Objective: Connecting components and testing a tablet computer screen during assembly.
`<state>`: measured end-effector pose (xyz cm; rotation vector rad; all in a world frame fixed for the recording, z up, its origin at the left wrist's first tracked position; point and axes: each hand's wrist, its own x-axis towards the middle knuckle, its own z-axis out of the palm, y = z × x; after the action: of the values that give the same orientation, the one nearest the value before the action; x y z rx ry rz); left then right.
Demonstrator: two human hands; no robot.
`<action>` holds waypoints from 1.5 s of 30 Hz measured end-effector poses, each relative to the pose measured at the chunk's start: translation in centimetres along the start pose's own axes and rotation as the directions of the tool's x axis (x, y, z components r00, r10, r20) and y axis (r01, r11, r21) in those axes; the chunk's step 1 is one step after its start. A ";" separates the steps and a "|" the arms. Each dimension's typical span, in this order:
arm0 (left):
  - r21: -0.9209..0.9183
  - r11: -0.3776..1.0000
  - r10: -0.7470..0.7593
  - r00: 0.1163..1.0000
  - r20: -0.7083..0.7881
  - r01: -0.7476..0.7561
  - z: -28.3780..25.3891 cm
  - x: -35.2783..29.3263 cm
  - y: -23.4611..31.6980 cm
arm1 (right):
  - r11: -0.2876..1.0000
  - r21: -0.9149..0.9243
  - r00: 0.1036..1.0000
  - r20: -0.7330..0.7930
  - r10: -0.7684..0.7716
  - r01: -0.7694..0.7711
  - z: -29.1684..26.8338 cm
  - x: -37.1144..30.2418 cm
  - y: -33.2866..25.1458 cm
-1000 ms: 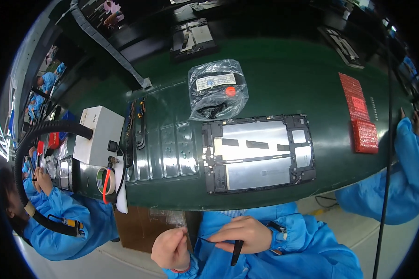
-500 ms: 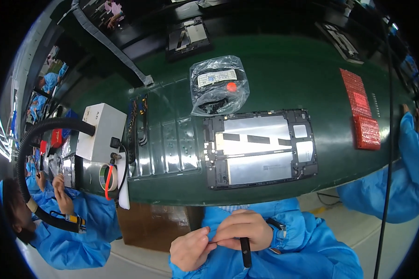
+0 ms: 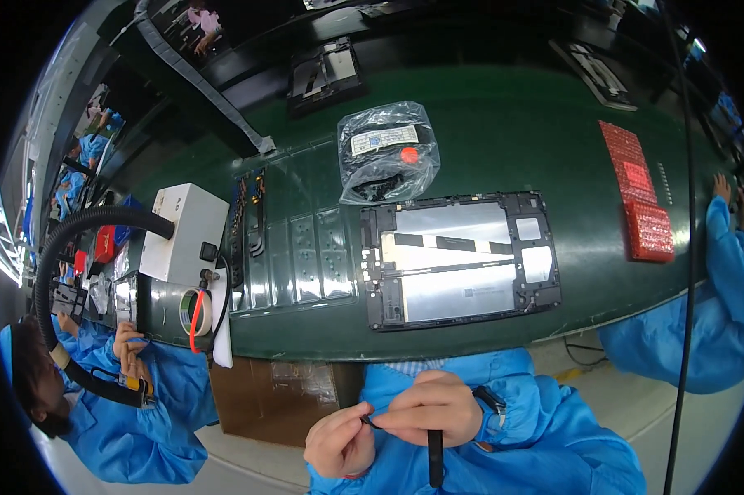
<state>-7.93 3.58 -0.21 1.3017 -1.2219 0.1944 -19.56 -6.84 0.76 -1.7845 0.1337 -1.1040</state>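
Both of my hands are in front of the table's near edge, close together. My left hand [image 3: 339, 441] is closed, its fingertips pinching a tiny dark piece [image 3: 367, 420] whose kind I cannot make out. Reaching to the same piece, the fingertips of my right hand [image 3: 434, 408] meet it from the other side. A slim, flat black tool [image 3: 435, 462] is held in my right hand and sticks out below the palm; its upper part is hidden. Beyond my hands lies an opened tablet [image 3: 459, 299], with silver battery panels and a black frame. Neither hand touches it.
Left of the tablet are a clear plastic tray [image 3: 302, 285] and dark strip parts [image 3: 257, 214]. Farther left stand a white box [image 3: 178, 235], a black hose [image 3: 46, 272] and a tape roll [image 3: 186, 312]. Behind lies a clear bag [image 3: 388, 169]; red bubble wrap [image 3: 651, 231] is right. Co-workers sit both sides.
My fingertips have shifted slightly, and the tiny dark piece between them now shows more clearly. The black tool hangs a little lower. At the left, a co-worker's hands have moved down.
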 end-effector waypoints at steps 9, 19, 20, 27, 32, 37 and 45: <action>0.076 0.996 -0.047 0.999 0.026 0.045 0.5 0.4 0.5 | 0.998 -0.039 0.999 -0.008 -0.040 0.040 -0.2 -0.2 0.1; 0.221 0.975 -0.027 0.995 0.096 0.006 -0.5 1.3 -0.2 | 0.999 -0.030 1.000 0.012 -0.029 0.030 -0.5 -0.1 0.2; 0.299 0.954 -0.033 0.992 0.124 -0.005 -0.5 1.6 -0.6 | 1.000 -0.016 0.999 0.030 -0.027 0.027 -0.7 0.0 0.4; 0.559 0.829 -0.048 0.998 0.035 0.020 -1.2 5.9 -6.5 | 0.996 -0.072 0.999 -0.002 -0.047 0.047 -0.5 -0.5 0.7; 0.658 0.736 -0.014 0.969 0.247 -0.157 0.4 11.8 -11.9 | 0.998 -0.057 0.997 0.066 -0.027 0.031 -0.6 -0.2 0.4; 0.769 0.596 -0.057 0.943 0.327 -0.230 0.5 13.9 -15.6 | 0.998 -0.055 0.998 0.059 -0.027 0.030 -0.6 -0.3 0.2; 0.772 0.500 -0.222 0.803 0.552 -0.393 -1.5 14.1 -15.0 | 0.998 -0.056 0.999 0.035 -0.016 0.017 -1.4 0.1 0.8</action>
<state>9.43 -7.37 1.56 2.3301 -1.8562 0.5801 -20.22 -8.23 0.29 -1.8573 0.1308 -1.0901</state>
